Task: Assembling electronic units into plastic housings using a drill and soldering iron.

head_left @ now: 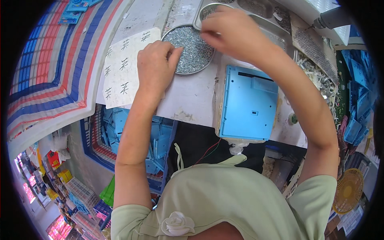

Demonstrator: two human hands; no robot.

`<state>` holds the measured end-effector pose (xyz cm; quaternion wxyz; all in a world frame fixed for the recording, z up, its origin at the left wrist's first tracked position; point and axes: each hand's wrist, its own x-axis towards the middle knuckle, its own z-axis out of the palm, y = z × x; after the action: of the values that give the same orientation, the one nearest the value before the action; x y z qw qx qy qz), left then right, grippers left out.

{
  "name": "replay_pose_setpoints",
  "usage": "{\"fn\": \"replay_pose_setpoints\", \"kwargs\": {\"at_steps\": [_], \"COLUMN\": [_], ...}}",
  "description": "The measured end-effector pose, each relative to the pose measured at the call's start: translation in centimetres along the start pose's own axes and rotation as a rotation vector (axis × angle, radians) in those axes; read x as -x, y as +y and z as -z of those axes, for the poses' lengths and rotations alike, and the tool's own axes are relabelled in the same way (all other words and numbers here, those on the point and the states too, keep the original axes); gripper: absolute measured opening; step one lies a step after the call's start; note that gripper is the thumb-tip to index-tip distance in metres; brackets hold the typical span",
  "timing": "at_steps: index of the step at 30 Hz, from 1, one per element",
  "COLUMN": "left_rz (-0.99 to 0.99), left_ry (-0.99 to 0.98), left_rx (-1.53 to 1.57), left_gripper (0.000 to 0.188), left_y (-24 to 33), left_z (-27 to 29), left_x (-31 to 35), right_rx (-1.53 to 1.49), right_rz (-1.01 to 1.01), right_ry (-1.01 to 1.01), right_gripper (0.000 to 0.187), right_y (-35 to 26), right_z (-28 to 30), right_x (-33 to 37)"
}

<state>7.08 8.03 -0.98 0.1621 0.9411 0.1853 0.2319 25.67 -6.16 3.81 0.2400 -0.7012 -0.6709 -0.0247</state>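
Your left hand [156, 60] and right hand [235, 34] curl at the dish [192, 73], contents hidden | likely picking metal bits [190, 46] | next seemingly needs a fine pinch

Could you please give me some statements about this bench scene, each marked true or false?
1. The round dish holds small metal pieces. True.
2. The left hand is on the blue panel. False: it is at the left side of the round dish.
3. The paper sheet bears dark handwriting. True.
4. The blue panel is round. False: it is rectangular.
5. The round yellow basket is on the picture's left. False: it is on the right.
6. The right hand overlaps the dish's edge in this view. True.
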Motion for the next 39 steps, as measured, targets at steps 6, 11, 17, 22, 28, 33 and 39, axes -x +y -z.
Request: {"fn": "replay_pose_setpoints", "kwargs": {"at_steps": [6, 11, 17, 22, 28, 33, 39], "left_rz": [-0.056, -0.075, -0.303, -0.265, -0.049, -0.026, -0.104], "left_ry": [-0.06, -0.292, -0.194, -0.278, -0.361, -0.115, -0.163], "left_rx": [0.345, 0.513, 0.222, 0.24, 0.294, 0.047, 0.01], "left_gripper": [0.022, 0.021, 0.024, 0.028, 0.028, 0.026, 0.012], "left_y": [3.6, 8.6, 9.0, 9.2, 6.7, 1.5, 0.5], "left_z": [-0.8, -0.3, -1.0, -1.0, 0.8, 0.3, 0.1], "left_x": [1.6, 1.9, 1.3, 1.1, -0.3, -0.6, 0.0], "right_rx": [-0.582, -0.593, -0.578, -0.485, -0.199, -0.291, -0.115], "right_rz": [-0.575, -0.684, -0.666, -0.658, -0.418, -0.391, -0.244], "right_ry": [0.094, 0.059, 0.111, 0.083, 0.023, -0.08, -0.074], "right_gripper": [0.018, 0.016, 0.014, 0.016, 0.017, 0.02, 0.022], "right_y": [1.4, 1.8, 1.4, 1.9, 1.9, 3.1, 1.1], "right_z": [6.3, 6.6, 5.7, 4.9, 5.2, 6.0, 6.2], "right_x": [10.3, 15.8, 15.8, 16.0, 15.9, 15.7, 8.3]}}
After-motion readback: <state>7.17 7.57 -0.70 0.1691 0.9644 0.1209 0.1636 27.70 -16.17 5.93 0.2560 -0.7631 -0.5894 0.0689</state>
